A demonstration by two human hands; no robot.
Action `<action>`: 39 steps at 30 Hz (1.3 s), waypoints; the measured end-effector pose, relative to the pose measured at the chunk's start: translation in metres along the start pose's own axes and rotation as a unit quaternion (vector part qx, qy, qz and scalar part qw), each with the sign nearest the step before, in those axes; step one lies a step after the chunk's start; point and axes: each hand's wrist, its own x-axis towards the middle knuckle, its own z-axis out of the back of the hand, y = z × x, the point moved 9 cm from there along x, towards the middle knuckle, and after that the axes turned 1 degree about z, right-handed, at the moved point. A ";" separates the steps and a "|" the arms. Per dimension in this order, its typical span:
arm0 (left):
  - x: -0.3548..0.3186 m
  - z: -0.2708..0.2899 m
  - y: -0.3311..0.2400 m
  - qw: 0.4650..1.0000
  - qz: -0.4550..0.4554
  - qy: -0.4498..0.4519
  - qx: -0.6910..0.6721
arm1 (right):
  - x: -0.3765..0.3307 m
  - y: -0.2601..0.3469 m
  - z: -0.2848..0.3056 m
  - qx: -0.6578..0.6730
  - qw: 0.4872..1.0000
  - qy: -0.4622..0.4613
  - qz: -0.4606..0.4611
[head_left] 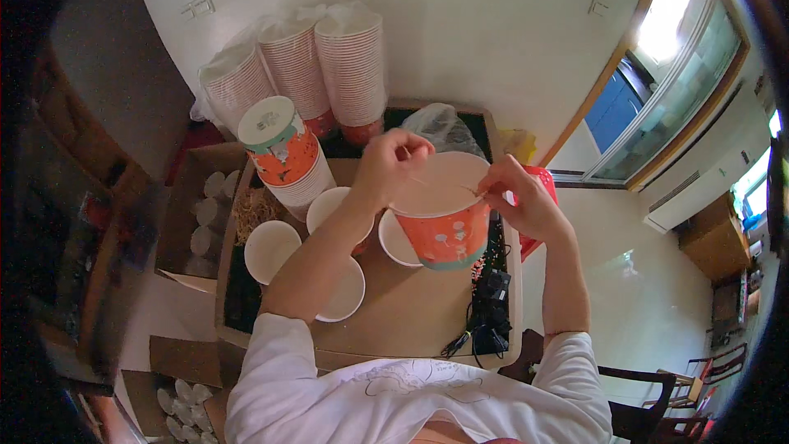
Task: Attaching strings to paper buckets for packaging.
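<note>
Left hand and right hand pinching a thin stick across the mouth of an orange paper bucket, above a worktop of white lids.

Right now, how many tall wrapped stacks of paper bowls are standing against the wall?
3, side by side behind the table: the left stack, the middle stack and the right stack. More may be hidden behind them.

Held cup right of bowls, stacks behind.
</note>
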 end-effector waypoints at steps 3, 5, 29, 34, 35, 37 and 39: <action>-0.003 -0.010 -0.019 0.997 -0.048 0.046 0.027 | -0.005 -0.005 0.003 0.012 1.000 0.003 -0.019; -0.014 -0.033 -0.039 0.987 -0.077 0.124 0.074 | -0.006 -0.006 0.003 0.028 0.999 0.005 -0.031; -0.011 -0.049 -0.021 0.984 -0.069 0.145 0.076 | -0.005 0.000 0.000 0.001 0.999 0.036 -0.017; 0.009 -0.012 0.005 0.989 0.010 0.118 0.089 | -0.003 -0.012 0.010 -0.029 0.999 0.000 -0.017; 0.014 -0.005 0.013 0.989 0.011 0.119 0.089 | -0.002 -0.022 0.016 -0.035 0.999 -0.026 -0.022; 0.022 0.011 0.034 0.992 0.041 0.118 0.035 | 0.003 -0.041 0.024 0.046 0.997 -0.062 -0.004; 0.028 0.028 0.033 0.986 -0.014 0.135 0.092 | 0.009 -0.054 0.036 0.111 0.989 -0.100 -0.012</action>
